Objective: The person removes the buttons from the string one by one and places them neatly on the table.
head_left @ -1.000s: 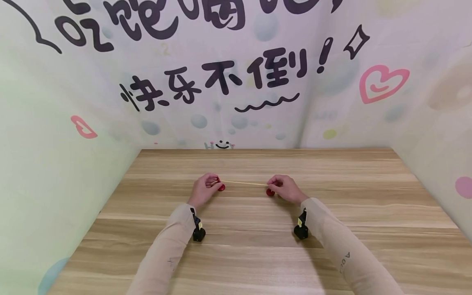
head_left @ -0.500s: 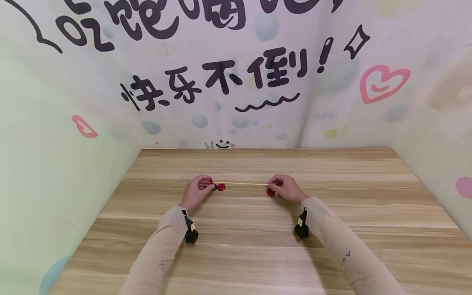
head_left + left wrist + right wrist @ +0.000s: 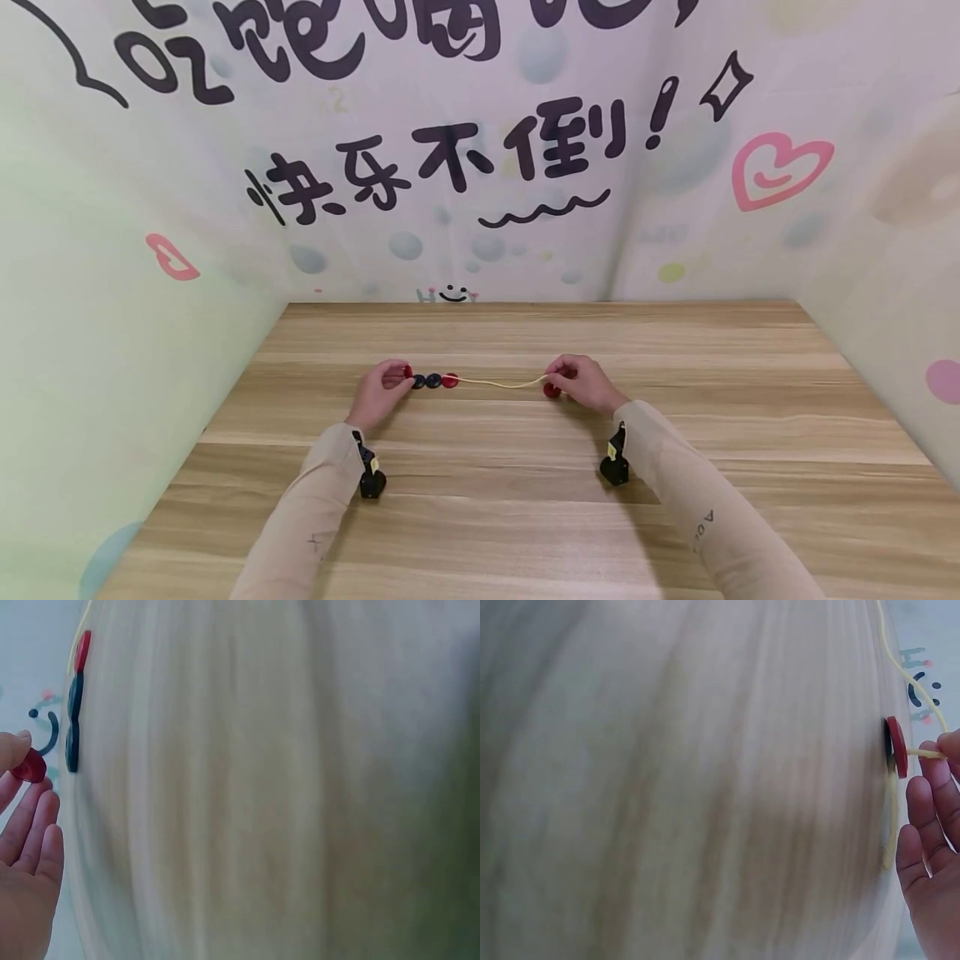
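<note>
In the head view my left hand pinches a small red button-like disc between thumb and fingers, just above the table. Beside it two dark discs and another red disc lie in a row. From that red disc a thin yellow cord runs slack to my right hand, which pinches it. Below those right fingertips lies one more red disc, with the cord coming out of its face and a dark disc against its back.
The wood-grain table reaches back to a printed wall cloth with black lettering. A black wrist camera hangs under the left sleeve, and another camera under the right. Cord also trails past the right-hand discs.
My left hand has moved left with its red disc, and the two dark discs have come into view. The cord has gone from taut to slack. The right hand stays nearly still.
</note>
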A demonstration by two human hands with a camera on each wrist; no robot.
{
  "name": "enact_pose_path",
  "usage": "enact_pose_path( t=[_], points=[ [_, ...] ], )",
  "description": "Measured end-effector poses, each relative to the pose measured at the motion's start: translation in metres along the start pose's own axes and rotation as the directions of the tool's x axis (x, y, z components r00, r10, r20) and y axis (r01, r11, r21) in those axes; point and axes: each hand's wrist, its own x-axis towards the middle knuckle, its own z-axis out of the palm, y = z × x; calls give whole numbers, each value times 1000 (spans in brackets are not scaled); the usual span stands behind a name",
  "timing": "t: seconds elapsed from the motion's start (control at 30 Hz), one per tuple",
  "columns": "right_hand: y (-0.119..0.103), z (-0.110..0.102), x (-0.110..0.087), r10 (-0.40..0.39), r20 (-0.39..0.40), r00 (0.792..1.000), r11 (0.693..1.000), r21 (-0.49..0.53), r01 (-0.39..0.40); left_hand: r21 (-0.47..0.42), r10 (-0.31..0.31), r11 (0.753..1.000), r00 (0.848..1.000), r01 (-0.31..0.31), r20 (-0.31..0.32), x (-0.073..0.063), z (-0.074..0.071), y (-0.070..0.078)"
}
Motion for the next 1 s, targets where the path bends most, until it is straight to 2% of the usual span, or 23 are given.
enact_pose_path(
  t=[0.17,0.37,0.47,0.67,0.8,1.0],
  points=[
    [-3,-1,-3,2,2,1000,1000,-7,-2,44,-30,999,999,31,-16,-1,-4,-7],
    [-4,-1,-4,-3,-5,1000,1000,-8,3,95,14,995,999,-11,-36,-2,-5,-11],
    [-3,-1,-4,-1,-9,1000,1000,-3,0,129,18,992,999,-14,-30,-2,-5,-11],
    [-1,-1,-3,4,-14,1000,1000,-3,-4,200,-12,980,1000,11,6,0,-6,-11],
    [0,-1,-3,2,-17,1000,1000,-3,-3,204,-37,978,999,33,18,1,-6,-11],
    [1,-1,-3,-5,-18,1000,1000,-1,5,191,-34,981,999,31,10,1,-7,-11]
  ],
)
